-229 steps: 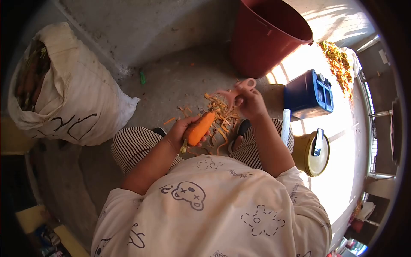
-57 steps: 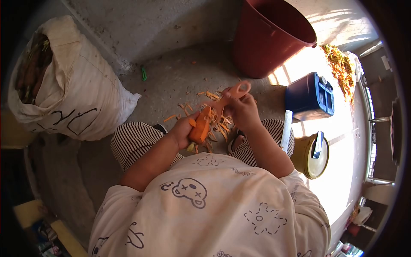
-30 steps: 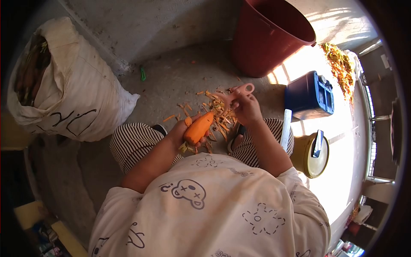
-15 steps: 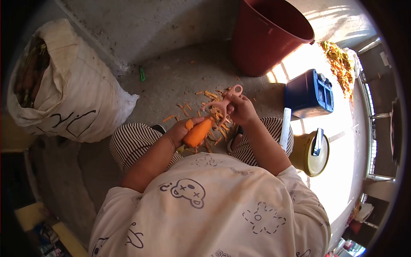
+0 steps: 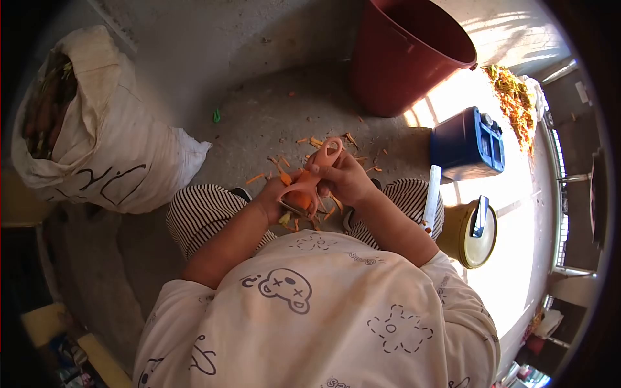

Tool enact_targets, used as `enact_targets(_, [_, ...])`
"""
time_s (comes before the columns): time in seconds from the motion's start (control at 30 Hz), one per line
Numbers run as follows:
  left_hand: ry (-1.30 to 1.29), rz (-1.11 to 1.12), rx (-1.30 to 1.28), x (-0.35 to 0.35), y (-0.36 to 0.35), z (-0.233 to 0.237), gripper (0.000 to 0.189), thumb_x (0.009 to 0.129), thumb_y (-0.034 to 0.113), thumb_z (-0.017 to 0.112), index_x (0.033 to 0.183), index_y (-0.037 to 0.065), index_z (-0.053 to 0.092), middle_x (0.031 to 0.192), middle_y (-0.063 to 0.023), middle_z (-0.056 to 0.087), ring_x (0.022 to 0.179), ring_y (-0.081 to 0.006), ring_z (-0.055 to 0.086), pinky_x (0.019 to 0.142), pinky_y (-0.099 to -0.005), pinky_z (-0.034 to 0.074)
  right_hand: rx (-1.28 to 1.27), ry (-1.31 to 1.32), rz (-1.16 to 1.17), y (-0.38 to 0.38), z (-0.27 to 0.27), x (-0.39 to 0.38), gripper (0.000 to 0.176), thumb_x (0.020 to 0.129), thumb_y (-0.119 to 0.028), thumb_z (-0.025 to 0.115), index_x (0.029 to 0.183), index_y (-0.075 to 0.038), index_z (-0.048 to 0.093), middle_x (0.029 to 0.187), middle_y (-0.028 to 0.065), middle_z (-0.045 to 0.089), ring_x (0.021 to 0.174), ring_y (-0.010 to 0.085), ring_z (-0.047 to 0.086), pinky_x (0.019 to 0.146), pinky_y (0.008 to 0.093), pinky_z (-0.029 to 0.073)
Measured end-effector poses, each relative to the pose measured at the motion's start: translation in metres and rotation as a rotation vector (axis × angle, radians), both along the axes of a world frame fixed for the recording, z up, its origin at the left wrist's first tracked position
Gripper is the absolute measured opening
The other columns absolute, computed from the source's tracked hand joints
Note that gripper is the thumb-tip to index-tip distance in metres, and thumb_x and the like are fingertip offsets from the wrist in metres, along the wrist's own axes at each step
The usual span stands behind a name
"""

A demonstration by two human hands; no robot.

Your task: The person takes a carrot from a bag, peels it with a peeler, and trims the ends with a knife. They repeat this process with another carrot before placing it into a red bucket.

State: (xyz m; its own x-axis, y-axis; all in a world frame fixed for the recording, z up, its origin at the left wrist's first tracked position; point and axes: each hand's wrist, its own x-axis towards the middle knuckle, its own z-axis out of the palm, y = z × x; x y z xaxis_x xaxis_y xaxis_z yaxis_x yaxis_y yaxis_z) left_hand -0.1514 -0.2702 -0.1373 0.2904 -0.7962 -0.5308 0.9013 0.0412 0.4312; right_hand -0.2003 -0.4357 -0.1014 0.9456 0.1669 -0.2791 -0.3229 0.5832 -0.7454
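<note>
An orange carrot is held in my left hand, its greenish stem end pointing toward my shirt. My right hand grips a pink peeler by its ringed handle. The peeler's forked head lies over the carrot near the stem end and hides part of it. Orange peelings are scattered on the floor below and around both hands.
A white sack of carrots stands at left. Ahead is a red bucket. To the right are a blue jerrycan, a yellowish bucket with a phone on its lid, a knife, and a heap of peelings.
My right hand has brought the peeler down and left, from beyond the carrot's tip onto the carrot near its stem end. My left hand still holds the carrot.
</note>
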Motion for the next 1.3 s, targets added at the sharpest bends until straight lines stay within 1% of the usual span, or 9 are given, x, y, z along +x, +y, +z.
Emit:
enact_targets(0.2, [0.114, -0.034, -0.03, -0.002, 0.006, -0.007, 0.033, 0.086, 0.036, 0.037, 0.106, 0.011, 0.043, 0.082, -0.0132, 0.053, 0.064, -0.0225, 0.054, 0.044, -0.0305, 0.046, -0.319, 0.176, -0.527, -0.071, -0.062, 0.029, 0.013, 0.077, -0.011, 0.058, 0.082, 0.001, 0.053, 0.068, 0.0073, 0.056, 0.05, 0.0115, 0.051, 0.046, 0.0218, 0.041])
enact_targets(0.5, [0.084, -0.12, -0.121, -0.002, 0.004, -0.006, 0.041, 0.084, 0.045, 0.038, 0.108, 0.011, 0.04, 0.077, -0.0114, 0.051, 0.063, -0.022, 0.054, 0.045, -0.0294, 0.046, 0.066, 0.032, -0.245, -0.017, -0.019, 0.01, 0.016, 0.078, -0.012, 0.057, 0.083, 0.002, 0.051, 0.067, 0.0066, 0.054, 0.048, 0.0123, 0.049, 0.044, 0.0227, 0.04])
enact_targets(0.57, [0.052, -0.168, -0.137, -0.003, 0.005, -0.008, 0.045, 0.084, 0.048, 0.038, 0.108, 0.01, 0.04, 0.077, -0.0106, 0.051, 0.063, -0.0216, 0.055, 0.046, -0.0293, 0.047, -0.014, 0.06, -0.487, -0.055, -0.054, 0.021, 0.017, 0.077, -0.012, 0.058, 0.082, 0.003, 0.051, 0.067, 0.0072, 0.055, 0.05, 0.0134, 0.051, 0.046, 0.0235, 0.044])
enact_targets(0.6, [0.03, -0.187, -0.131, -0.002, 0.007, -0.012, 0.046, 0.083, 0.049, 0.038, 0.108, 0.01, 0.04, 0.077, -0.0103, 0.051, 0.063, -0.0214, 0.055, 0.047, -0.0298, 0.047, -0.348, 0.174, -0.507, -0.077, -0.073, 0.024, 0.017, 0.077, -0.011, 0.058, 0.082, 0.004, 0.052, 0.069, 0.0083, 0.055, 0.054, 0.0147, 0.054, 0.051, 0.0249, 0.048])
enact_targets(0.73, [-0.087, -0.122, -0.038, -0.001, 0.007, -0.001, 0.052, 0.081, 0.053, 0.04, 0.108, 0.009, 0.041, 0.079, -0.0101, 0.051, 0.065, -0.0207, 0.056, 0.049, -0.0311, 0.048, -0.45, 0.203, -0.61, -0.078, -0.051, 0.016, 0.015, 0.078, -0.01, 0.057, 0.079, 0.004, 0.053, 0.073, 0.01, 0.056, 0.057, 0.0147, 0.056, 0.054, 0.0255, 0.051])
enact_targets(0.9, [-0.065, 0.006, -0.135, -0.001, -0.001, 0.022, 0.052, 0.079, 0.051, 0.045, 0.107, 0.007, 0.043, 0.093, -0.0109, 0.053, 0.07, -0.0201, 0.058, 0.053, -0.0303, 0.049, -1.061, -0.447, -0.25, -0.013, -0.016, -0.021, 0.03, 0.07, 0.006, 0.055, 0.099, 0.0, 0.052, 0.09, 0.011, 0.055, 0.085, 0.0227, 0.056, 0.071, 0.0311, 0.047])
enact_targets(1.1, [-0.038, -0.02, -0.235, 0.005, -0.004, 0.018, 0.049, 0.078, 0.045, 0.052, 0.107, 0.006, 0.043, 0.098, -0.0119, 0.054, 0.082, -0.0218, 0.058, 0.063, -0.0302, 0.049, -1.73, -0.624, -0.026, -0.018, 0.026, -0.07, 0.042, 0.064, -0.005, 0.06, 0.105, -0.005, 0.049, 0.104, 0.015, 0.049, 0.102, 0.0319, 0.045, 0.081, 0.0363, 0.041])
enact_targets(1.23, [-0.329, -0.147, -0.149, 0.011, -0.003, 0.023, 0.043, 0.076, 0.028, 0.059, 0.106, 0.002, 0.043, 0.084, -0.0123, 0.059, 0.083, -0.02, 0.057, 0.075, -0.03, 0.045, -2.078, 0.612, 0.089, -0.065, 0.038, -0.13, 0.059, 0.068, -0.027, 0.066, 0.116, -0.006, 0.039, 0.112, 0.0182, 0.043, 0.105, 0.0331, 0.043, 0.081, 0.0383, 0.041])
enact_targets(1.3, [-0.405, -0.177, -0.095, 0.014, -0.003, 0.021, 0.042, 0.072, 0.02, 0.06, 0.105, -0.001, 0.043, 0.078, -0.0117, 0.06, 0.084, -0.0186, 0.056, 0.078, -0.0287, 0.042, -1.942, 0.836, 0.161, -0.083, 0.026, -0.162, 0.067, 0.067, -0.031, 0.066, 0.119, -0.004, 0.033, 0.107, 0.0182, 0.049, 0.097, 0.0332, 0.049, 0.079, 0.0389, 0.041])
